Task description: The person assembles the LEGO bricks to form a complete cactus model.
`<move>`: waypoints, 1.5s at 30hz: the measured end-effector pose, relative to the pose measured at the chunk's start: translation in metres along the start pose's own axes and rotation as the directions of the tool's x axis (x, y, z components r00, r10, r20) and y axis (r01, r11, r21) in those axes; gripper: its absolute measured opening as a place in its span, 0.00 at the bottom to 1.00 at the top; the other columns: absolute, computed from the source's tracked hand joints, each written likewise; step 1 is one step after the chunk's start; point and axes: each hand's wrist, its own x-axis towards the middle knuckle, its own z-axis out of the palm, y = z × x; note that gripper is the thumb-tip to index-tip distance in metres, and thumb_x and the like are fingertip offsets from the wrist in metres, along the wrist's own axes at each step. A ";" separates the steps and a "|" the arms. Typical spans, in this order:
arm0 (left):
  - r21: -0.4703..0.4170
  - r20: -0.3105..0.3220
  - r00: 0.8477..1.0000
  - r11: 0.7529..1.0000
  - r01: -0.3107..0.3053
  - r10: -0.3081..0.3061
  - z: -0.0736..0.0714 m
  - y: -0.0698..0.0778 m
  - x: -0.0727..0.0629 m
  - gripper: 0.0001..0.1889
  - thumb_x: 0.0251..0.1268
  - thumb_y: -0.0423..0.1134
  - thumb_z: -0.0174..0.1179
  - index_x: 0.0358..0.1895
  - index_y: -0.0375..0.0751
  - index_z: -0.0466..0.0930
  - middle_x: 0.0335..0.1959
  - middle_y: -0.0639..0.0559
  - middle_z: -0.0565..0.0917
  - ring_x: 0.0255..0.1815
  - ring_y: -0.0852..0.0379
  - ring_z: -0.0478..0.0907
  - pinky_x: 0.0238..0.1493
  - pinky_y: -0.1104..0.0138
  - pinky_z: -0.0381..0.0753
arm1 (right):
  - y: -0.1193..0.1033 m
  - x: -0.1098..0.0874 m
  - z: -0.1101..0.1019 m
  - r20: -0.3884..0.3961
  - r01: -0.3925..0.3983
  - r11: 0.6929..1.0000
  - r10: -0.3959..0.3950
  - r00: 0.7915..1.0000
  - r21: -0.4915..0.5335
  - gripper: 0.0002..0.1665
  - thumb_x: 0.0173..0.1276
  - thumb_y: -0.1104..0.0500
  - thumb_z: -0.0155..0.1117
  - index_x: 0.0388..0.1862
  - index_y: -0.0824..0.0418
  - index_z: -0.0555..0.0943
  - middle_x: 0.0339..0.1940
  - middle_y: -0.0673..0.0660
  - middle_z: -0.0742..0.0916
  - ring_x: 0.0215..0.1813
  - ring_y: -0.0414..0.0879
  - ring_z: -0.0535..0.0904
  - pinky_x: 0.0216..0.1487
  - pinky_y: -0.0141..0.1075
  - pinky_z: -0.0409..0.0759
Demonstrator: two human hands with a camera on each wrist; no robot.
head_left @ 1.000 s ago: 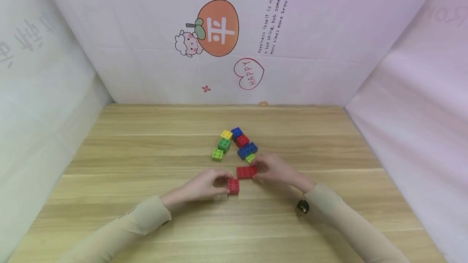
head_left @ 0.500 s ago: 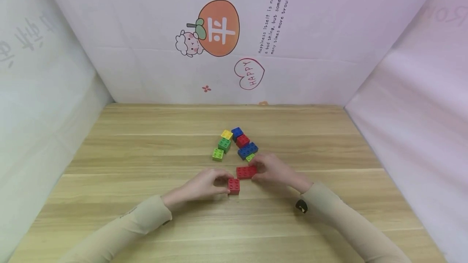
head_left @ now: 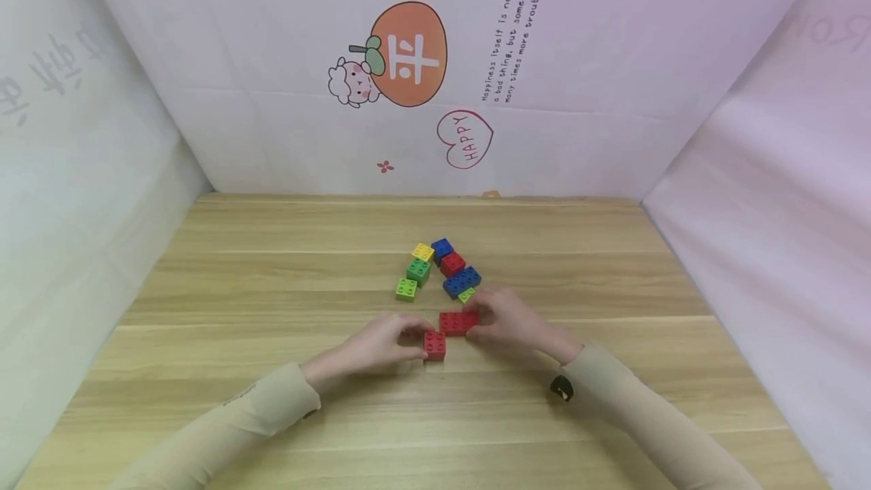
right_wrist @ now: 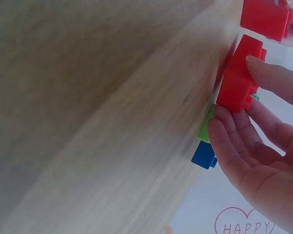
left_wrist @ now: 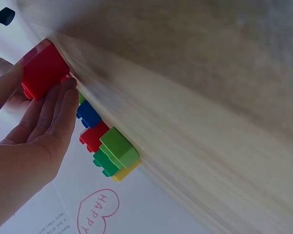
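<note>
Near the middle of the table, my left hand point(head_left: 382, 345) pinches a square red toy building brick point(head_left: 434, 345) between thumb and fingers. Just beyond it and to the right lies a long red brick point(head_left: 457, 323), its right end gripped by my right hand point(head_left: 506, 319). In the head view the corners of these two bricks nearly meet. The right wrist view shows the thumb on the long red brick point(right_wrist: 239, 73) and fingers at its other side. A small lime brick point(head_left: 466, 295) is partly hidden behind the right hand.
Farther back, a slanting right row has a blue brick point(head_left: 441, 248), a red brick point(head_left: 452, 264) and a long blue brick point(head_left: 462, 282). The left row has yellow point(head_left: 423, 252), green point(head_left: 418, 271) and lime point(head_left: 406, 289) bricks. A printed white cloth point(head_left: 571, 127) walls the table point(head_left: 272, 248).
The square red brick and the long red brick have come slightly closer together, each still held. Both hands have hardly moved, and the other bricks stay in place.
</note>
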 end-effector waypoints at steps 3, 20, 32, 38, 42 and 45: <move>-0.006 0.002 1.000 1.000 0.006 -0.006 -0.001 0.000 0.001 0.19 0.64 0.39 0.67 0.58 0.41 0.81 0.54 0.48 0.87 0.55 0.53 0.84 0.59 0.58 0.83 | -0.001 -0.002 -0.001 -0.019 0.007 1.000 -0.007 1.000 0.007 0.18 0.57 0.56 0.76 0.46 0.56 0.84 0.40 0.49 0.88 0.43 0.41 0.81 0.45 0.34 0.83; -0.020 -0.005 1.000 1.000 0.002 -0.002 0.000 -0.002 0.001 0.19 0.64 0.39 0.67 0.57 0.41 0.81 0.54 0.49 0.87 0.55 0.55 0.84 0.59 0.59 0.83 | -0.004 -0.012 -0.012 -0.068 -0.005 0.999 0.008 0.998 0.049 0.16 0.60 0.57 0.74 0.47 0.56 0.84 0.42 0.50 0.89 0.45 0.42 0.84 0.48 0.37 0.87; -0.015 0.000 1.000 1.000 -0.008 0.008 0.001 -0.003 0.001 0.19 0.64 0.40 0.66 0.57 0.42 0.81 0.54 0.50 0.87 0.55 0.55 0.84 0.59 0.60 0.84 | -0.009 -0.018 -0.014 -0.092 0.020 0.999 -0.016 0.996 0.043 0.16 0.61 0.55 0.74 0.48 0.54 0.84 0.43 0.50 0.89 0.46 0.42 0.84 0.49 0.39 0.87; -0.027 0.002 1.000 0.999 -0.022 0.022 0.000 -0.003 0.002 0.18 0.64 0.40 0.66 0.57 0.41 0.81 0.53 0.49 0.87 0.54 0.55 0.84 0.58 0.59 0.84 | -0.014 -0.019 -0.017 -0.118 0.042 0.999 -0.039 0.992 0.026 0.17 0.60 0.56 0.75 0.48 0.56 0.84 0.43 0.50 0.88 0.47 0.43 0.85 0.49 0.36 0.88; -0.031 0.004 1.000 0.999 -0.020 0.020 -0.001 -0.003 0.002 0.18 0.64 0.41 0.66 0.56 0.41 0.81 0.53 0.49 0.87 0.54 0.55 0.84 0.58 0.59 0.84 | -0.017 -0.019 -0.019 -0.131 0.062 0.998 -0.060 0.990 0.015 0.17 0.59 0.57 0.75 0.47 0.56 0.85 0.43 0.51 0.88 0.46 0.43 0.85 0.48 0.36 0.88; -0.033 0.005 1.000 0.999 -0.018 0.018 -0.002 -0.003 0.002 0.18 0.64 0.41 0.66 0.56 0.41 0.81 0.52 0.49 0.87 0.54 0.55 0.84 0.58 0.60 0.84 | -0.020 -0.020 -0.020 -0.138 0.075 0.997 -0.073 0.988 0.010 0.16 0.59 0.57 0.76 0.47 0.56 0.85 0.42 0.51 0.88 0.46 0.43 0.85 0.48 0.36 0.88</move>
